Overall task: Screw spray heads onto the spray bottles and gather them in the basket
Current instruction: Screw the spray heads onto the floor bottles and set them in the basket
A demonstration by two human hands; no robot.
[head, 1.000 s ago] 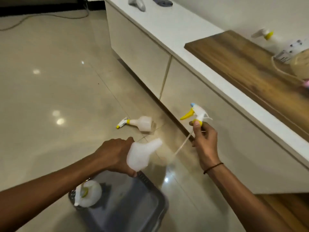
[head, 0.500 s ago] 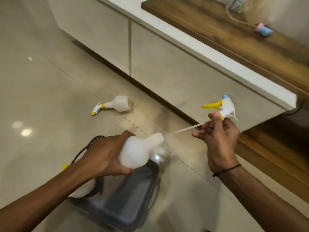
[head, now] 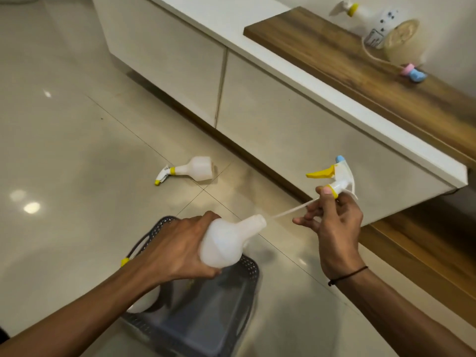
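My left hand (head: 175,249) grips a white headless spray bottle (head: 226,240), its open neck pointing right. My right hand (head: 334,220) holds a white spray head (head: 337,176) with a yellow trigger and blue nozzle; its thin dip tube (head: 291,209) slants down with its tip right at the bottle's mouth. Below both hands sits the dark grey basket (head: 239,287), with an assembled bottle (head: 140,304) inside, mostly hidden by my left forearm. Another assembled spray bottle (head: 190,170) lies on its side on the floor beyond.
A low white cabinet (head: 270,109) with a wooden top (head: 386,81) runs along the right. On it stand a further spray bottle (head: 358,14), a ball of twine (head: 401,42) and a small pink and blue object (head: 413,73). Glossy floor tiles (head: 64,163) stretch left.
The dip tube's tip has come closer to the bottle's neck. The view has shifted, bringing the cabinet top and its objects back into sight.
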